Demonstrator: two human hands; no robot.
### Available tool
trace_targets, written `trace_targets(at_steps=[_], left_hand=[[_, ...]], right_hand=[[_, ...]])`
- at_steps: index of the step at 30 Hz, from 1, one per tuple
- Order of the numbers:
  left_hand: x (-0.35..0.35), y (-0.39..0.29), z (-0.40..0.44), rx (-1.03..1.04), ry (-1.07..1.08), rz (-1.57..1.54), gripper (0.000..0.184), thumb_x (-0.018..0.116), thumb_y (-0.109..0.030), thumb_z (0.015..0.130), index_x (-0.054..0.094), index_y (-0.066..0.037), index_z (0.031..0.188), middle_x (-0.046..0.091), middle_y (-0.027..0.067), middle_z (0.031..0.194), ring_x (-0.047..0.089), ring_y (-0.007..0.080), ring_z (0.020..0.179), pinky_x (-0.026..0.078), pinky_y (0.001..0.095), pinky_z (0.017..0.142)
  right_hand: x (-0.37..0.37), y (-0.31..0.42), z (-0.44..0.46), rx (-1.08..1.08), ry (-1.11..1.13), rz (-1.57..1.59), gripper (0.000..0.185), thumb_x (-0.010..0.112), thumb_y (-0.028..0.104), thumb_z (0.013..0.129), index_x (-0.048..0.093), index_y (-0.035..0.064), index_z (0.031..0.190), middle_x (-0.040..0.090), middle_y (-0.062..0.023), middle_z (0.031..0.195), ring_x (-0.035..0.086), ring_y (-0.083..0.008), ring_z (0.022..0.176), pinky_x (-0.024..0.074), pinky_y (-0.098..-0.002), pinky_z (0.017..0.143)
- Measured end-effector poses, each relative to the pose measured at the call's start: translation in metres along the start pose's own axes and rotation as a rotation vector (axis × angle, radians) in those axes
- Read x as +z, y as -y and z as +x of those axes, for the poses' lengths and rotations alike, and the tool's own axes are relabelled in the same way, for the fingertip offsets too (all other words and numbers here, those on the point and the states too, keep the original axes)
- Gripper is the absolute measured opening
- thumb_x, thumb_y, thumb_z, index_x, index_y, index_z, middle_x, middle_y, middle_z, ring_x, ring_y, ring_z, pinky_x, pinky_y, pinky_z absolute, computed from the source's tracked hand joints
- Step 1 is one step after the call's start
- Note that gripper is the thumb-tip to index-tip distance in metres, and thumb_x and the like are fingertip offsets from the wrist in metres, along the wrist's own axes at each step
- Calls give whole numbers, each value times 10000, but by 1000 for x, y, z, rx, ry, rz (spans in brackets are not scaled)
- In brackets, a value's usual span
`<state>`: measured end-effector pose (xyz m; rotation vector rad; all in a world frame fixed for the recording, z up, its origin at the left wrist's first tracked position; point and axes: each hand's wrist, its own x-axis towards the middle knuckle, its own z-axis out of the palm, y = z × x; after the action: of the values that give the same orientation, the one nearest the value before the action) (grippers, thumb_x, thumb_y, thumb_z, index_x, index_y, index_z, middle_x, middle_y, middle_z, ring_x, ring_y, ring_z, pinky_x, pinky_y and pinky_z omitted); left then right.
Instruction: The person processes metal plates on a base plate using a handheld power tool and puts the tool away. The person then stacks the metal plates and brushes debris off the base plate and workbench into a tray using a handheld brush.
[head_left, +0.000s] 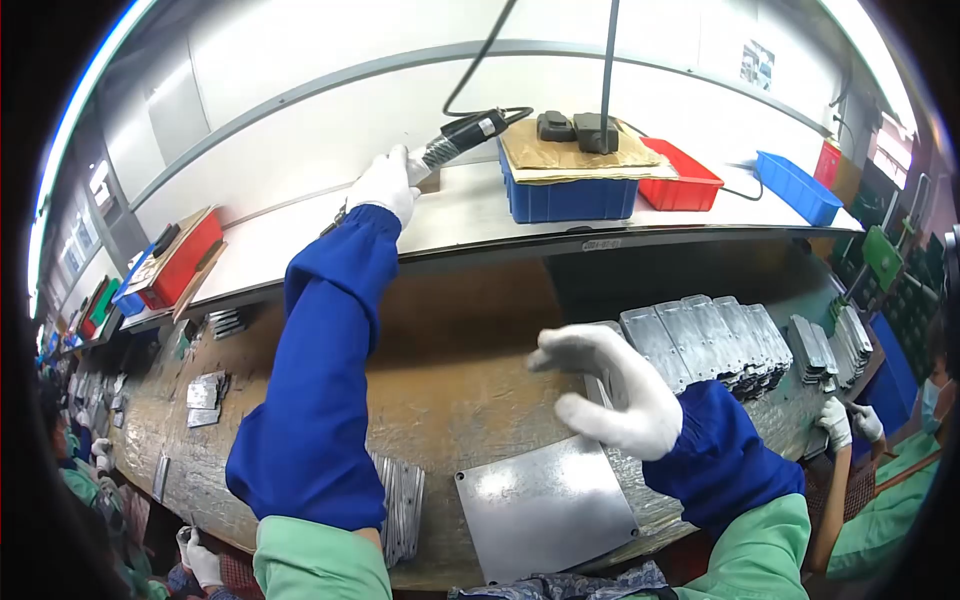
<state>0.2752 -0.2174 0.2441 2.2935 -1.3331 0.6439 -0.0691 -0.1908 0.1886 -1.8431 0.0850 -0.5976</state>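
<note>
The left hand [385, 188] is up at the shelf [455, 208], next to the low end of the black tool [465, 135]. Its fingers are bent, but I cannot tell if they grip the tool. The tool leans, with its cord end up.

The right hand [612, 392] is open and holds nothing. Its thumb is well apart from its fingers, like a big C. It is over the surface [450, 400], near the top edge of the big flat plate [545, 505]. The plate lies flat, with thin metal strips [398, 508] to its left.
</note>
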Motion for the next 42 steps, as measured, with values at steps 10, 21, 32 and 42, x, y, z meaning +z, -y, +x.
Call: trace_targets(at_steps=[10, 21, 32, 42], left_hand=[[17, -13, 16, -24, 25, 79, 632, 702, -232, 729, 398, -63, 1256, 538, 161, 1120, 513, 323, 1065, 420, 404, 905], [14, -14, 11, -51, 24, 153, 832, 724, -338, 700, 291, -56, 1352, 480, 157, 1241, 463, 302, 1155, 403, 424, 948], [-57, 6, -59, 199, -66, 163, 737, 672, -384, 748, 353, -17, 1302, 541, 249, 1103, 533, 400, 993, 438, 430, 856], [-143, 104, -374, -187, -51, -225, 803, 631, -460, 787, 318, 40, 1332, 445, 233, 1284, 419, 329, 1219, 331, 385, 1005]], right_hand=[[-1, -3, -29, -163, 63, -194, 492, 614, 1, 751, 435, -24, 1208, 566, -155, 1103, 556, -248, 1054, 416, -357, 927], [6, -7, -36, -119, 25, -117, 463, 627, 78, 763, 463, -9, 1188, 579, -151, 1085, 566, -263, 1039, 429, -347, 914], [18, -2, -50, -52, -12, -104, 481, 630, 53, 747, 452, -30, 1186, 575, -161, 1061, 575, -256, 1005, 431, -338, 891], [73, -58, -84, 482, 411, 483, 520, 576, 129, 856, 328, -16, 1290, 477, -159, 1228, 460, -224, 1143, 356, -352, 976]])
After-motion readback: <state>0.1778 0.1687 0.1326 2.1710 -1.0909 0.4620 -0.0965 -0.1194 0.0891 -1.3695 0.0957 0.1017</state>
